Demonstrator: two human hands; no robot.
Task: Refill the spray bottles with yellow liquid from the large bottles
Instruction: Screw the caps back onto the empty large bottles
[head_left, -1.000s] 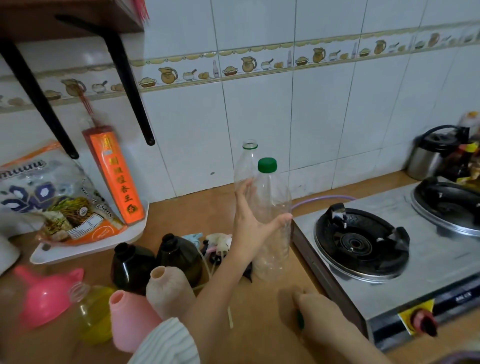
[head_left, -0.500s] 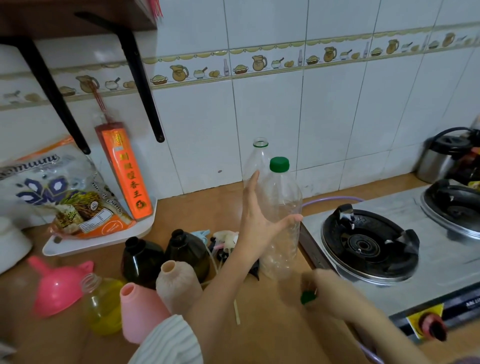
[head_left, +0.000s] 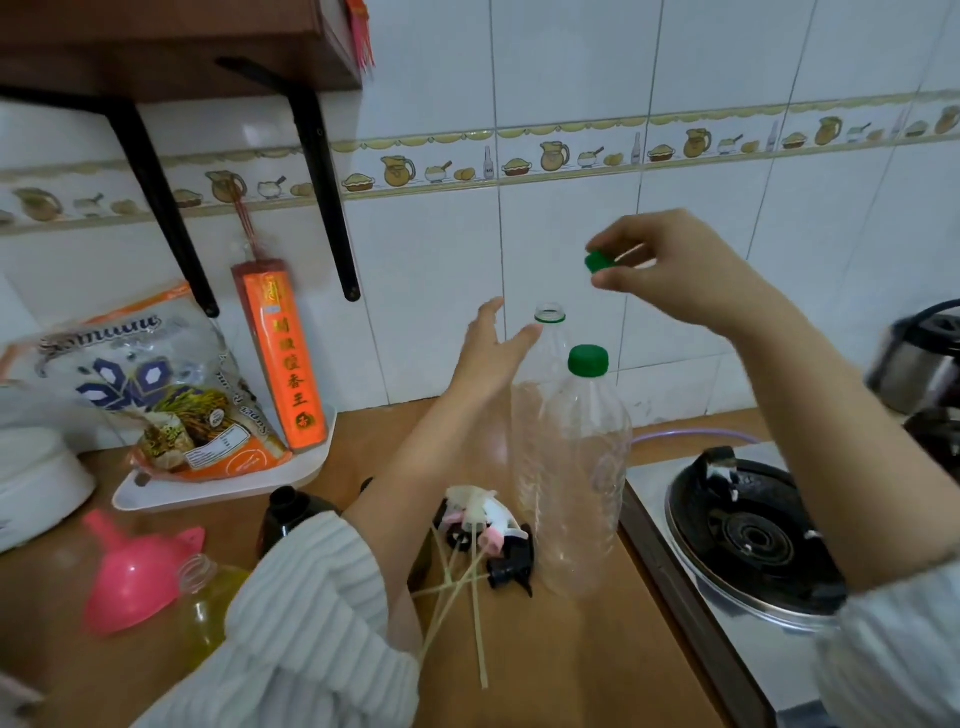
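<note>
The right hand (head_left: 675, 265) pinches a green cap (head_left: 600, 261) above the open bottle (head_left: 548, 364), the left hand (head_left: 488, 353) spread beside its neck; next, I think, the cap must be screwed on.

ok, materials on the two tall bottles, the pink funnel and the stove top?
Tall capped bottle and open bottle behind it: clear thin plastic, probably PET; you see straight through them, green cap and neck ring. Pink funnel: opaque moulded plastic, slight gloss. Stove top: brushed metal, likely stainless, with a grey sheen; black burner looks cast metal.
</note>
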